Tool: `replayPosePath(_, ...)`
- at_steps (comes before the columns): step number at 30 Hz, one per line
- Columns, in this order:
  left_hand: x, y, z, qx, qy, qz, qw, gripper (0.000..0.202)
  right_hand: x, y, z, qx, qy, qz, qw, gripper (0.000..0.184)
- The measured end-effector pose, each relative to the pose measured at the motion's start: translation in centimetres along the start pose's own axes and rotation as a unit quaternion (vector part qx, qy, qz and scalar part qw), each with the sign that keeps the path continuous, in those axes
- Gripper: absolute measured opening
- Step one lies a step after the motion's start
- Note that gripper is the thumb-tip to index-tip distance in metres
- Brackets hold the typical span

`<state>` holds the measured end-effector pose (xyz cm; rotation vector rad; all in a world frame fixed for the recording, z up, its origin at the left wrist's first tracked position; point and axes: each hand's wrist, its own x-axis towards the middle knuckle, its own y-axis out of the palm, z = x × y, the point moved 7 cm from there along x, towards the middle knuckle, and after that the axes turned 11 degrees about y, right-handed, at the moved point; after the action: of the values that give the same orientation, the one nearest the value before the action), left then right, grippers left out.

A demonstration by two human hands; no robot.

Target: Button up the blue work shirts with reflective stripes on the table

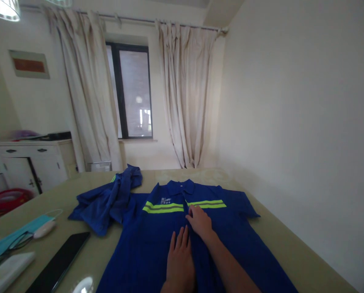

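Observation:
A blue polo shirt [151,240] with yellow-green reflective stripes lies spread face up on the table [270,240], collar pointing away from me. My left hand [179,256] rests flat on the shirt's front, fingers stretched out and together. My right hand [199,221] lies higher up on the button placket just below the stripes, fingers curled down onto the cloth. Whether those fingers pinch anything is hidden. A second blue garment [107,201] lies crumpled to the left of the shirt, touching its left sleeve.
A dark phone [61,260] lies at the front left of the table. Beside it are a blue face mask [17,236], a small white object [44,229] and a white box [6,270]. A white cabinet [32,162] stands far left; a curtained window lies beyond.

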<state>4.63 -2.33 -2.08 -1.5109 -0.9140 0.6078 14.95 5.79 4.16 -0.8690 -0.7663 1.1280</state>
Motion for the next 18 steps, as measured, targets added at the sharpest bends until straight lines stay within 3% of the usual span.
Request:
replayPosePath(3, -0.7, -0.6, -0.2, -0.023, -0.021, 0.02, 0.999, 0.058, -0.1, 0.5, 0.0, 0.011, -0.014, -0.015, 1.0, 0.011)
replayPosePath(5, -0.3, -2.3, 0.1, -0.031, -0.034, 0.005, 0.999, 0.058, -0.2, 0.9, -0.4, 0.013, -0.023, -0.022, 0.999, 0.013)
replayPosePath(8, 1.8, -5.2, 1.4, -0.053, -0.065, -0.024, 0.996, 0.044, 0.0, 1.3, -0.9, 0.018, -0.039, -0.017, 0.999, 0.017)
replayPosePath(10, 3.7, -6.2, 3.0, -0.085, -0.119, -0.032, 0.989, 0.035, 0.2, 1.3, -1.0, 0.026, -0.045, -0.015, 0.999, 0.018)
replayPosePath(14, 6.8, -5.9, 5.5, -0.098, -0.215, -0.042, 0.971, 0.038, 0.5, 1.3, -1.2, 0.036, -0.036, -0.012, 0.999, 0.02)
replayPosePath(18, 8.0, -4.5, 5.9, -0.111, -0.212, -0.07, 0.968, 0.038, 0.7, 1.5, -1.4, 0.052, -0.037, -0.009, 0.998, 0.02)
